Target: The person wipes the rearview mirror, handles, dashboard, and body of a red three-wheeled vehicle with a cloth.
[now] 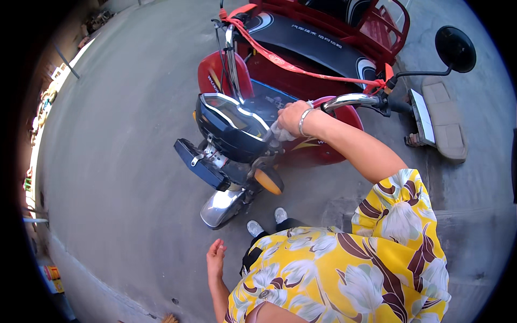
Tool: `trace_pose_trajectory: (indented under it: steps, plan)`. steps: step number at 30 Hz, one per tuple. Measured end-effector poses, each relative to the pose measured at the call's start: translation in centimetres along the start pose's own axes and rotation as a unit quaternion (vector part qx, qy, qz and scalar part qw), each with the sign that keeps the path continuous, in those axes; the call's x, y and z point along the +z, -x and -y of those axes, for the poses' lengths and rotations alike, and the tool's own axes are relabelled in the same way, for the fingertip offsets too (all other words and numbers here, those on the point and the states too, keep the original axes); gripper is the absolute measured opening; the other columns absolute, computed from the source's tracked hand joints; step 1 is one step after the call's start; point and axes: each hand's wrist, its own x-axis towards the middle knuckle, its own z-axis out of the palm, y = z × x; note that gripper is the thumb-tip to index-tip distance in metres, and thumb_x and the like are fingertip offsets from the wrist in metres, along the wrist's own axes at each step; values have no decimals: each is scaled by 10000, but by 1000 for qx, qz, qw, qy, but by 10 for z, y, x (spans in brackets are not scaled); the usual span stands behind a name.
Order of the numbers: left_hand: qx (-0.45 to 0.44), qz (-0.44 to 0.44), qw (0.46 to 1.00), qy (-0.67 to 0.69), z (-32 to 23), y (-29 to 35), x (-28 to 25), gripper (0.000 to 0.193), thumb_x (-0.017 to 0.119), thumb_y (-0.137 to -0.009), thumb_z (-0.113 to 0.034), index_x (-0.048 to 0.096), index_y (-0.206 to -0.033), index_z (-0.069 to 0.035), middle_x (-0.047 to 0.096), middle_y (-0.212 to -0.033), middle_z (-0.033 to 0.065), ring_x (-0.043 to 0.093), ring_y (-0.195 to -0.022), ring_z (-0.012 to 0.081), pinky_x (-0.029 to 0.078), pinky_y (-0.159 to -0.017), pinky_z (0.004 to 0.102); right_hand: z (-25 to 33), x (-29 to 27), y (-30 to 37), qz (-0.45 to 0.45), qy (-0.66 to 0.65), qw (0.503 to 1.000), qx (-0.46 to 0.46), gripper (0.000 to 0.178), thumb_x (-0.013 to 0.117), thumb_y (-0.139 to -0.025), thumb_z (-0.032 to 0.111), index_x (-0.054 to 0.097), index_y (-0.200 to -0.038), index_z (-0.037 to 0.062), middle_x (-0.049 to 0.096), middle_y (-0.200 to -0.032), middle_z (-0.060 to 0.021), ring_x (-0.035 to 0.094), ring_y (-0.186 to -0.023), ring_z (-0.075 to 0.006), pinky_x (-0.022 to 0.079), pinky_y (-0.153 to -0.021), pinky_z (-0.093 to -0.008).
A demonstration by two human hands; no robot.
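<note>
My right hand (293, 117), with a silver bangle at the wrist, is closed on a pale cloth (280, 132). The cloth presses against the right side of the dark instrument cluster (235, 119) on a red cargo tricycle (215, 72). Just beyond that hand runs the chrome handlebar (353, 101). Down by my body hangs my left hand (215, 255), its fingers loosely extended and nothing in them. Below the cluster are the headlight unit (200, 164), an orange turn signal (269, 181) and the chrome front fender (219, 209).
A red strap (291, 65) stretches across between the handlebar ends, in front of the black seat (307, 43). A round mirror (455, 49) sticks out at the right. Beyond it, a beige seat cushion (445, 118) lies beside a white panel (423, 117) on the concrete floor (124, 161).
</note>
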Motion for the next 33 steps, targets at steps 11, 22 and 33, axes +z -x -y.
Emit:
trace_pose_trajectory:
  steps: [11, 22, 33]
  plan:
    - [77, 85, 991, -68, -36, -23, 7, 395, 509, -845, -137, 438, -1213, -12, 528, -1153, 82, 518, -985, 141, 392, -807, 244, -62, -37, 110, -242, -150, 946, 158, 302, 628, -594, 194, 639, -878, 92, 593, -969, -93, 554, -913, -264, 458, -779, -366]
    - [177, 235, 943, -155, -132, 5, 89, 381, 494, -846, -52, 424, -1216, 8, 517, -1158, 77, 490, -1037, 155, 387, -871, 268, -75, -17, 136, -428, -154, 890, 33, 304, 680, -517, 77, 641, -818, 97, 575, -918, -38, 523, -913, -209, 485, -705, -328]
    - [173, 180, 958, -141, -149, 25, 149, 388, 496, -845, -54, 420, -1222, -5, 511, -1165, 83, 489, -1046, 164, 391, -861, 272, -150, 62, 265, -518, -201, 806, 201, 305, 677, -518, -20, 623, -812, 39, 582, -860, -119, 563, -818, -268, 469, -687, -318]
